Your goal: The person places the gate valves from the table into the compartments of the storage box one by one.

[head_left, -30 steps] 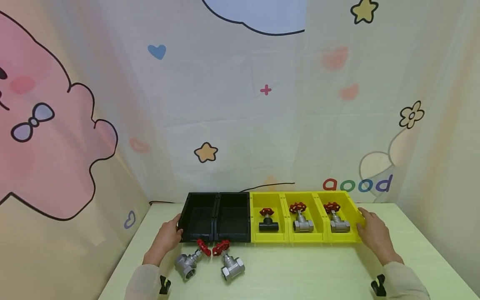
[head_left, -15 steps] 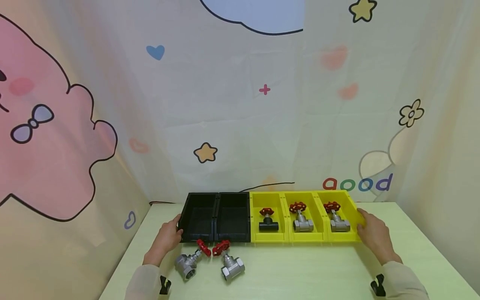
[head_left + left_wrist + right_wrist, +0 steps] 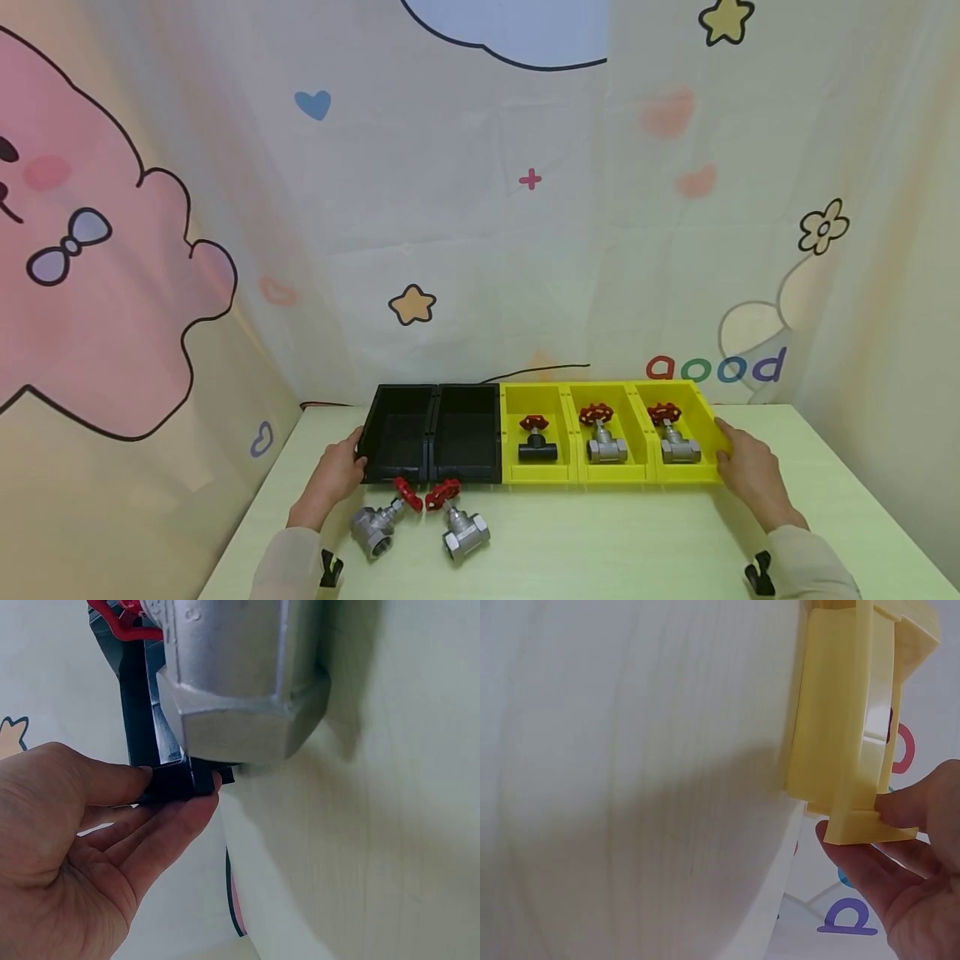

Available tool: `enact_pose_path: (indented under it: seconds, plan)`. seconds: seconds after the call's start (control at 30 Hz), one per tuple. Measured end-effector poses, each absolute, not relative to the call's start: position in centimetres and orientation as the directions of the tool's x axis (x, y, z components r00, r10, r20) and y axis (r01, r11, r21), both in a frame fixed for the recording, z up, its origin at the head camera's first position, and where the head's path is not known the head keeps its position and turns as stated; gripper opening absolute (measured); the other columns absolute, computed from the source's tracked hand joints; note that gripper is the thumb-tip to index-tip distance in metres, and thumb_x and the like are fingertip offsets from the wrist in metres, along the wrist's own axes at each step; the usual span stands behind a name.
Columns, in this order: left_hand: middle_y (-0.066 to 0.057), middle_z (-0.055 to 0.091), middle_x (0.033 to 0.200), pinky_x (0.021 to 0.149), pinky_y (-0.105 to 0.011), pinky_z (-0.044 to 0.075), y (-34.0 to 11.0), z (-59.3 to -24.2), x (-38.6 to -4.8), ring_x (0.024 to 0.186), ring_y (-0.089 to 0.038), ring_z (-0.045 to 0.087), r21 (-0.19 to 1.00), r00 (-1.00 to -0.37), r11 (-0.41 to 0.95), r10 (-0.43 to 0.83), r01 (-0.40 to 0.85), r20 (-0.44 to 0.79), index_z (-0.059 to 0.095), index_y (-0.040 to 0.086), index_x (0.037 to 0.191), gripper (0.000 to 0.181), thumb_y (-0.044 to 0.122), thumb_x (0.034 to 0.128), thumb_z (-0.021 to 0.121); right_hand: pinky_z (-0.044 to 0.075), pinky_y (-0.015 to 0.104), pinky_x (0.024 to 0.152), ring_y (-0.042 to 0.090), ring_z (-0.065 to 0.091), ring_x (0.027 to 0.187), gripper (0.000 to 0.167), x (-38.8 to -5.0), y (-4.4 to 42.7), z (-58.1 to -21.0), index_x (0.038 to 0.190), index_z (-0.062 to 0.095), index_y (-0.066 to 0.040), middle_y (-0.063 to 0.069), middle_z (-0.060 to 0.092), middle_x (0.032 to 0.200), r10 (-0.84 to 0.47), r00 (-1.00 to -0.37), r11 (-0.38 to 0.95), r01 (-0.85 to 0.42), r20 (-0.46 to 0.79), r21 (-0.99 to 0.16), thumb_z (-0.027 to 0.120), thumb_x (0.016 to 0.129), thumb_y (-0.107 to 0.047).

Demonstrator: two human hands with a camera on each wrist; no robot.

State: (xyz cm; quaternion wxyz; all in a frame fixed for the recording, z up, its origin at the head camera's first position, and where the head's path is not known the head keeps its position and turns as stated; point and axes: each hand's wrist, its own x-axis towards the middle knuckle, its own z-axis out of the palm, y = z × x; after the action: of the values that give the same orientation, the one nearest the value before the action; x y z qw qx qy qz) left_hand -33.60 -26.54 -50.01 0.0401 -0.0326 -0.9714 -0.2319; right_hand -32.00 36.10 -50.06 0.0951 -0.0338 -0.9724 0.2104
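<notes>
Against the back wall stands a row of joined bins. My left hand (image 3: 333,475) grips the outer side of the leftmost black bin (image 3: 397,446); the left wrist view shows the thumb on its rim and fingers beneath. At the other end my right hand (image 3: 752,475) pinches the side of the rightmost yellow bin (image 3: 692,402), thumb over the rim in the right wrist view. That bin holds a metal valve (image 3: 680,451) with a red handwheel. A similar metal valve (image 3: 606,450) lies in the middle yellow bin, and a black-bodied valve (image 3: 537,452) in the left yellow one.
Two more metal valves with red wheels lie on the table in front of the black bins: a left valve (image 3: 372,530) near my left wrist and a right valve (image 3: 466,535). Both black bins, including the inner black bin (image 3: 467,442), show bare floors. A patterned curtain (image 3: 480,250) hangs behind.
</notes>
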Motion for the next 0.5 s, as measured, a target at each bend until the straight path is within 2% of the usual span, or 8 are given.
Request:
enact_pose_path:
  seconds: [0.1,0.27,0.33,0.5]
  plan:
    - [-0.034,0.064,0.116,0.087,-0.054,0.052,-26.5,-50.0,-33.5,0.105,-0.047,0.062,0.444,-0.995,0.892,0.045,0.081,0.091,0.035,-0.008,0.148,0.061,0.006,0.0934,0.060,0.042,0.066,0.095,0.058,0.050,0.113,0.059,-31.9,36.1,-50.1,0.144,0.037,0.010,0.042,0.047,0.132,0.100,-0.977,0.910,0.013,0.189,-0.415,0.059,0.091,-0.001]
    - [-0.035,0.062,0.119,0.090,-0.055,0.051,-26.4,-50.0,-33.2,0.107,-0.046,0.063,0.437,-0.992,0.895,0.049,0.093,0.113,0.036,-0.010,0.146,0.062,0.009,0.0929,0.061,0.042,0.067,0.095,0.058,0.050,0.113,0.058,-31.8,36.2,-50.3,0.143,0.038,0.010,0.042,0.047,0.132,0.089,-0.973,0.911,-0.007,0.214,-0.412,0.059,0.090,-0.001]
    - [-0.035,0.061,0.122,0.091,-0.055,0.051,-26.3,-49.8,-33.0,0.107,-0.045,0.064,0.434,-0.991,0.895,0.053,0.103,0.126,0.037,-0.011,0.145,0.061,0.009,0.0927,0.061,0.042,0.067,0.095,0.059,0.051,0.113,0.058,-31.9,36.3,-50.3,0.143,0.039,0.010,0.042,0.047,0.132,0.085,-0.973,0.912,-0.012,0.217,-0.410,0.060,0.090,-0.001]
    - [-0.033,0.059,0.127,0.086,-0.052,0.054,-26.1,-48.9,-32.5,0.095,-0.034,0.068,0.443,-0.989,0.890,0.049,0.108,0.142,0.039,-0.010,0.144,0.060,0.011,0.0928,0.062,0.042,0.067,0.094,0.059,0.052,0.111,0.058,-32.1,36.4,-50.4,0.143,0.040,0.010,0.042,0.049,0.131,0.075,-0.969,0.915,-0.027,0.235,-0.404,0.060,0.090,0.000]
